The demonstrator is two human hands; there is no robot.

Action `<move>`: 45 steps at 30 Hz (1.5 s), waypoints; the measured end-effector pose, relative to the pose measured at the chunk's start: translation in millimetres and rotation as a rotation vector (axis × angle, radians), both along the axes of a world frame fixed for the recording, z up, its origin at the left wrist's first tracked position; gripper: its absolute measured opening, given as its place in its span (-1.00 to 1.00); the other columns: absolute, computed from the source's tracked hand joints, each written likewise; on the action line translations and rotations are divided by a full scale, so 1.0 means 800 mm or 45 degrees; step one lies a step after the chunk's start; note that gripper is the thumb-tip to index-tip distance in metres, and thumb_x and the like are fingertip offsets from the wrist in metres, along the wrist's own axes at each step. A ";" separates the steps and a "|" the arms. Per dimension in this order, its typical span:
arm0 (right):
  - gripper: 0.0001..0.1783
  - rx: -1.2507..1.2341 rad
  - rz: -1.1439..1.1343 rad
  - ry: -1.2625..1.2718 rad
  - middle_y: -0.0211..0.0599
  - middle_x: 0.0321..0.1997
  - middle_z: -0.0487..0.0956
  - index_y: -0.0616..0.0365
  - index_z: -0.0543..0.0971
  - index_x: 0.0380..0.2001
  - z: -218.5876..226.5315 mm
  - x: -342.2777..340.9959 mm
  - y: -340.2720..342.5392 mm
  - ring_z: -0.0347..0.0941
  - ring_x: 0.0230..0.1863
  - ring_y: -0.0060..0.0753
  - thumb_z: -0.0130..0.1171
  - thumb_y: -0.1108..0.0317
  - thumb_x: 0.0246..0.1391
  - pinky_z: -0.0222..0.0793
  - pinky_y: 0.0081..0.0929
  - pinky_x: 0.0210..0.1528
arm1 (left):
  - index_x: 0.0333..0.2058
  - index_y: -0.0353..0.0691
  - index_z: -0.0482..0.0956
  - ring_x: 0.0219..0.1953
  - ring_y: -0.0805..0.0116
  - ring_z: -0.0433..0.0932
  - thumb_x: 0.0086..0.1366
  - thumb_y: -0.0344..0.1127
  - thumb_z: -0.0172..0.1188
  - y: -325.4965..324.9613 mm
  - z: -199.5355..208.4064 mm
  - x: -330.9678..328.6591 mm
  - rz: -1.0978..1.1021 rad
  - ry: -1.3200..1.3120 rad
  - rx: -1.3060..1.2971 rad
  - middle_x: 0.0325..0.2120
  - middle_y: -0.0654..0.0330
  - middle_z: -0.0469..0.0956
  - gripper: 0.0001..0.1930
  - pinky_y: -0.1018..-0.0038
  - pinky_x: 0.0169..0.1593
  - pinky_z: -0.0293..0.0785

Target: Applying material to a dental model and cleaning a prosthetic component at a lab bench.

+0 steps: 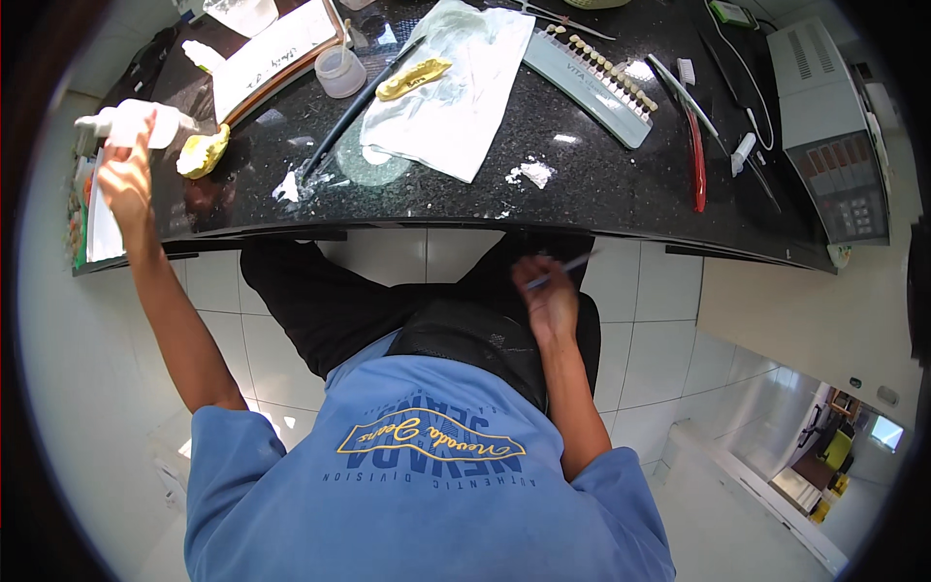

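Bottle [145, 124] your left hand [126, 179] grips, upper left, could clip that yellow cast [202, 153] if swung; right hand [549, 299] holds a tool [574, 265].

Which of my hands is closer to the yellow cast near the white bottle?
Left. Your left hand is just left of the yellow cast, at the white bottle; your right hand, holding a thin tool, is much farther right, nearer your body.

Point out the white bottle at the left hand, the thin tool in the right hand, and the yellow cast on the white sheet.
White bottle [167, 124]: head view, side of its body.
Thin tool [578, 262]: head view, its blurred shaft.
Yellow cast [415, 80]: head view, middle of its upper face.
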State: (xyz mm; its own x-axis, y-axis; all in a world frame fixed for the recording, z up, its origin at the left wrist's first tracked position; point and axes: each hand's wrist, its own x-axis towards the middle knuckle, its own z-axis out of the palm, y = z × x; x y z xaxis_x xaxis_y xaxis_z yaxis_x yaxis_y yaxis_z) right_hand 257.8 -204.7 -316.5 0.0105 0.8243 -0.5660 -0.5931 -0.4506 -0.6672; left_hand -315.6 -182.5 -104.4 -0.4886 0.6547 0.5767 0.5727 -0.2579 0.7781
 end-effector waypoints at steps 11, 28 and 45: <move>-0.67 -0.310 0.095 0.201 -0.12 -0.02 0.52 0.31 0.44 -0.02 -0.040 -0.063 0.018 0.43 0.04 -0.20 -0.10 0.28 0.30 0.29 -0.33 0.13 | 0.12 -0.51 0.26 -0.15 0.26 0.57 0.19 -0.01 0.30 -0.071 0.068 0.211 -0.130 0.022 -0.023 -0.18 0.00 0.54 -0.26 0.32 0.03 0.49; -0.54 0.391 -0.396 -0.980 -0.58 -0.58 0.17 0.34 0.47 -0.03 0.146 0.074 -0.018 -0.06 -0.65 -0.85 -0.22 0.14 0.39 -0.17 -0.79 -0.66 | 0.00 -0.27 0.51 -0.34 0.13 0.63 -0.11 -0.19 0.52 -0.045 0.037 0.424 -0.414 0.468 -0.828 -0.30 0.04 0.58 -0.34 0.37 -0.29 0.54; -0.71 1.149 0.307 -1.602 -0.29 -0.30 0.44 0.26 0.58 -0.06 0.274 0.028 0.034 0.25 -0.50 -0.69 0.06 0.55 0.14 0.13 -0.69 -0.54 | -0.05 -0.29 0.51 -0.42 0.09 0.62 -0.04 -0.13 0.48 -0.039 0.065 0.433 -0.354 0.582 -1.049 -0.39 0.06 0.56 -0.40 0.33 -0.37 0.52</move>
State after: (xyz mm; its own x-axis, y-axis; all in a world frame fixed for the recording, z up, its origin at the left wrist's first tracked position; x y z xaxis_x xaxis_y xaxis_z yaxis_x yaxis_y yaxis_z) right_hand 280.1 -177.5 -97.1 -0.0987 0.9250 0.3669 0.5554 0.3571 -0.7510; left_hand 30.8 -213.4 -52.6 -0.0995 0.9949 -0.0172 0.8644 0.0950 0.4937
